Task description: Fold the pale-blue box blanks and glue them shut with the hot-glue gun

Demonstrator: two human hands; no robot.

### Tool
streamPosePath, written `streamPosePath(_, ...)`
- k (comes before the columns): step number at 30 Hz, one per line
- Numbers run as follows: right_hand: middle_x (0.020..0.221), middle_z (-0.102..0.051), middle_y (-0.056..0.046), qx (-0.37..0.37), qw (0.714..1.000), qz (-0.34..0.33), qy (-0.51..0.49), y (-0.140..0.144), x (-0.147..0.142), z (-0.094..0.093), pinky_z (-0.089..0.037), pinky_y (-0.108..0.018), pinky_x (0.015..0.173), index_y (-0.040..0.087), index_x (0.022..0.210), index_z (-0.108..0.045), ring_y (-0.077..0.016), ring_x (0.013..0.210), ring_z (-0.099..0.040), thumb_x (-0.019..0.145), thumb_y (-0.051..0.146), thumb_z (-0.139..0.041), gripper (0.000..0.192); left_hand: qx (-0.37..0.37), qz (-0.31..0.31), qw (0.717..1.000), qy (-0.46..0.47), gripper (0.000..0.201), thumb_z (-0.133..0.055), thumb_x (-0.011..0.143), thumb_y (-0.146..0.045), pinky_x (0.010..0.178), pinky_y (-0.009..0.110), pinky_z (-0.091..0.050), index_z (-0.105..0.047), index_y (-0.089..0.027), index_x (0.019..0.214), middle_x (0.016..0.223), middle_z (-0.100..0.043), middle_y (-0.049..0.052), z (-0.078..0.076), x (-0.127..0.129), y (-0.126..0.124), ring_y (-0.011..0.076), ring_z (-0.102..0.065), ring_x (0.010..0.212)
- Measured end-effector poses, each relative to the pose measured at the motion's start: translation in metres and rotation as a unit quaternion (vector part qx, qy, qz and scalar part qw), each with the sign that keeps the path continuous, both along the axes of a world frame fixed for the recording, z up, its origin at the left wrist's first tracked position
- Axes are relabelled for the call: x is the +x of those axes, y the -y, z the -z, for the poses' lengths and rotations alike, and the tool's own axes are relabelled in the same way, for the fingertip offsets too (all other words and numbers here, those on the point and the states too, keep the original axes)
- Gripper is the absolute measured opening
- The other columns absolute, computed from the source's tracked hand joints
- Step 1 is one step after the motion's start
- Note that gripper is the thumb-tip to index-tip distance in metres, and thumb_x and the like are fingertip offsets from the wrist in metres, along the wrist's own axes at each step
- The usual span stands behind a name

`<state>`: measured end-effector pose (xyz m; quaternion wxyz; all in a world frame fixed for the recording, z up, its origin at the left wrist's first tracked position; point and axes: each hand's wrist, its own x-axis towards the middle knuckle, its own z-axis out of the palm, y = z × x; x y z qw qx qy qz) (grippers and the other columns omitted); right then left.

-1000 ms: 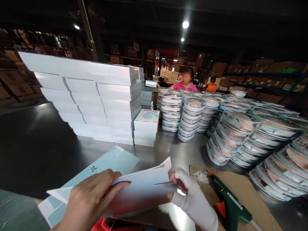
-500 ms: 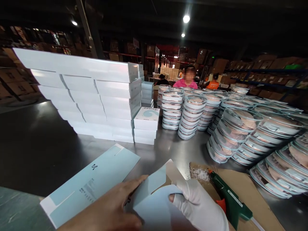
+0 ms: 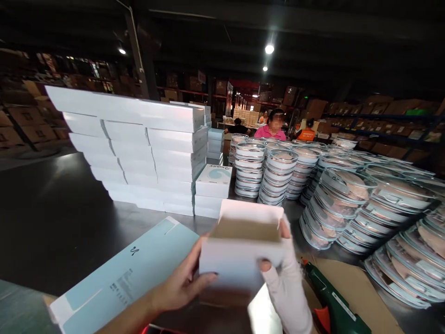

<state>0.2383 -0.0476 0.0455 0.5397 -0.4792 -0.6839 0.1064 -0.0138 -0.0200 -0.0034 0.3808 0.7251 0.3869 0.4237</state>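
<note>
item, one open carton [image 3: 234, 264], pale, squared out of the flat, mouth upward, a flap standing at its twelve o'clock; interior dim, no contents discernible. done, by appearance: walls raised on this piece; white boxes [image 3: 139, 150] stacked in closed form at ten o'clock of it, a shorter printed stack [image 3: 212, 178] at eleven. left, by judgement: the flap, unfolded; also a flat carton [image 3: 128, 273] at nine o'clock, not yet raised. base closure: cannot be told, underside hidden. nearby: lidded containers [image 3: 333, 208], in stacks at two o'clock; green glue gun [image 3: 335, 301] on cardboard at four, untouched. grip: carton midway between both hands, clamped from either side; bare left hand [image 3: 181, 285] at its nine o'clock, thumb on the near wall; white-gloved right hand [image 3: 287, 278] at its three, thumb likewise in front, fingers along the side wall.
</note>
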Motion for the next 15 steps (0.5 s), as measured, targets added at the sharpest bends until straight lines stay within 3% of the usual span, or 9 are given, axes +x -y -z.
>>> streamPosePath(2, 0.165, -0.037, -0.009, 0.013, 0.999, -0.032, -0.019, -0.006, -0.006, 0.009, -0.044, -0.057, 0.114, 0.036, 0.151, -0.044, -0.0342, 0.148, -0.041, 0.101, 0.053, -0.050, 0.054, 0.024, 0.007, 0.999, 0.024, 0.092, -0.055, 0.090, -0.071, 0.117, 0.050, -0.041, -0.024, -0.020, 0.160, 0.158, -0.044, 0.021, -0.003, 0.008, 0.002, 0.0375, -0.041, 0.147)
streamPosePath(4, 0.162, -0.041, -0.011, 0.025, 0.997, -0.048, -0.058, -0.007, -0.011, 0.014, -0.053, -0.047, 0.107, 0.031, 0.147, -0.051, -0.0335, 0.144, -0.048, 0.100, 0.054, -0.050, 0.052, 0.056, -0.002, 0.997, 0.056, 0.090, -0.052, 0.087, -0.078, 0.118, 0.052, -0.040, -0.034, -0.021, 0.156, 0.157, -0.044, 0.019, -0.012, 0.014, 0.003, 0.0392, -0.031, 0.153)
streamPosePath(6, 0.158, -0.046, -0.016, -0.002, 0.993, -0.063, -0.104, -0.004, -0.016, 0.016, -0.059, -0.044, 0.099, 0.026, 0.155, -0.040, -0.0335, 0.136, -0.056, 0.100, 0.057, -0.047, 0.063, 0.060, -0.010, 0.995, 0.075, 0.080, -0.040, 0.090, -0.081, 0.119, 0.052, -0.040, -0.051, -0.023, 0.144, 0.154, -0.048, 0.017, -0.023, 0.019, 0.005, 0.0395, -0.030, 0.153)
streamPosePath(8, 0.159, -0.045, -0.017, -0.042, 0.990, -0.042, -0.129, 0.001, -0.022, 0.017, -0.052, -0.050, 0.108, 0.026, 0.160, -0.028, -0.0338, 0.140, -0.052, 0.101, 0.056, -0.045, 0.068, 0.035, -0.029, 0.995, 0.093, 0.066, -0.032, 0.097, -0.073, 0.117, 0.049, -0.043, -0.056, -0.025, 0.135, 0.154, -0.049, 0.013, -0.028, 0.024, 0.007, 0.0369, -0.038, 0.148)
streamPosePath(12, 0.170, -0.024, -0.006, -0.057, 0.985, 0.026, -0.160, 0.011, -0.041, 0.016, -0.029, -0.057, 0.121, 0.041, 0.162, -0.005, -0.0263, 0.155, -0.024, 0.105, 0.043, -0.044, 0.069, 0.011, -0.114, 0.978, 0.174, 0.037, -0.041, 0.104, -0.055, 0.105, 0.043, -0.054, -0.038, -0.036, 0.136, 0.163, -0.037, 0.007, -0.024, 0.026, 0.015, 0.0291, -0.048, 0.143)
streamPosePath(15, 0.169, -0.027, -0.005, -0.044, 0.985, 0.016, -0.165, 0.017, -0.042, 0.010, -0.030, -0.056, 0.120, 0.043, 0.161, 0.002, -0.0222, 0.153, -0.029, 0.107, 0.040, -0.038, 0.068, 0.028, -0.056, 0.996, 0.061, 0.042, -0.054, 0.098, -0.058, 0.105, 0.045, -0.055, -0.050, -0.035, 0.132, 0.155, -0.050, 0.007, -0.018, 0.011, 0.014, 0.0323, -0.051, 0.141)
